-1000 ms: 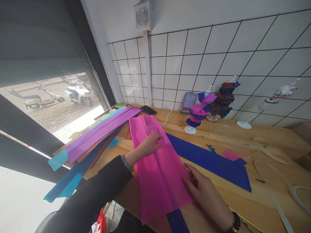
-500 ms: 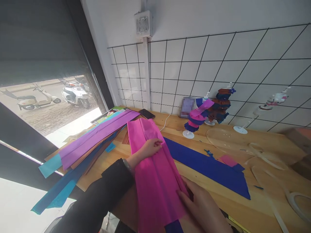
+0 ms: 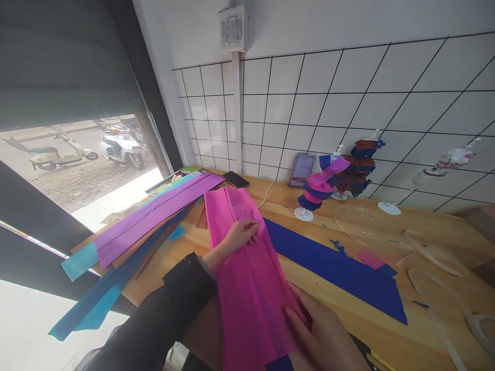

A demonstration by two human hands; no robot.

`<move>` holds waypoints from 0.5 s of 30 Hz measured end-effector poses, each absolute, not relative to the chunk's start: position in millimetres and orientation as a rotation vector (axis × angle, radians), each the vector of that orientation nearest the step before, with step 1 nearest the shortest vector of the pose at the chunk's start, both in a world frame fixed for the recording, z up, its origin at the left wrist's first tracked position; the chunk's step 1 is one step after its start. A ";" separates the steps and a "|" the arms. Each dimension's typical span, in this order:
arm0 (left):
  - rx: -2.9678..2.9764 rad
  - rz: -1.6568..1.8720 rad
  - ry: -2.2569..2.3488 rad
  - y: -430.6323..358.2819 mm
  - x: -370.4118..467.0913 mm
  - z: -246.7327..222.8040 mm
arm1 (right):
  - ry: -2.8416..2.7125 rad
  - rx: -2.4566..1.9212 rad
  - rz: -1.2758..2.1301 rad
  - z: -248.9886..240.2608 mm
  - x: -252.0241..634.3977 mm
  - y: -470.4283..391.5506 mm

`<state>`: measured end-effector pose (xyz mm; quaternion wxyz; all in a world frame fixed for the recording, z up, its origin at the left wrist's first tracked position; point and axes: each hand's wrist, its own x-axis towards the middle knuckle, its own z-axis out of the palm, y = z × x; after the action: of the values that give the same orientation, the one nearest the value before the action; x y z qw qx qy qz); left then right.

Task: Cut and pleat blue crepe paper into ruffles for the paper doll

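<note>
A long sheet of bright pink crepe paper [image 3: 251, 293] with lengthwise folds lies across the table's near side. My left hand [image 3: 242, 236] rests on its middle with the fingers curled in; whether anything is inside them is hidden. At the paper's right edge, my right hand [image 3: 315, 324] grips it between thumb and fingers. A bit of dark blue paper [image 3: 280, 363] shows under the pink sheet's near end. Beside the pink sheet, a dark blue crepe strip [image 3: 340, 273] lies flat.
Purple [image 3: 154, 216], brown and blue paper strips overhang the table's left edge. A phone [image 3: 236, 179] lies by the wall. Small stands with ruffled paper dresses [image 3: 319, 185] stand at the back. Scissors [image 3: 371, 355] lie near my right hand; clear plastic and pale ribbon [image 3: 436, 257] lie right.
The view has shifted slightly, so the things on the right sit further right. Both hands keep nearly the same places on the pink paper; my left fingers have curled a little differently.
</note>
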<state>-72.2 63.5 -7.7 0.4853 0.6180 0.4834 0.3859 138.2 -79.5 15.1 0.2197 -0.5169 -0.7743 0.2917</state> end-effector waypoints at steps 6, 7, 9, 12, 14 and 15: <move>1.430 0.980 1.156 65.6 -71.3 -9.2 | -2.250 -1.424 0.738 9.1 137.4 -82.6; 1.422 0.981 1.148 65.2 -70.7 -8.5 | -2.263 -1.423 0.724 8.4 137.4 -82.8; 1.411 0.979 1.133 63.9 -69.4 -7.1 | -2.283 -1.409 0.706 7.9 137.4 -83.2; 1.397 0.974 1.132 62.2 -68.5 -6.4 | -2.283 -1.377 0.687 8.4 137.5 -83.5; 1.409 0.974 1.157 61.4 -69.0 -6.5 | -2.259 -1.372 0.694 8.1 138.0 -83.6; 1.435 0.985 1.183 61.2 -69.6 -6.3 | -2.235 -1.381 0.703 7.5 138.4 -83.6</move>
<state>-69.6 61.2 -6.3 0.4957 0.5923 0.4881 0.4065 138.4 -83.6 7.5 0.2096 -0.4965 -0.8035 0.2529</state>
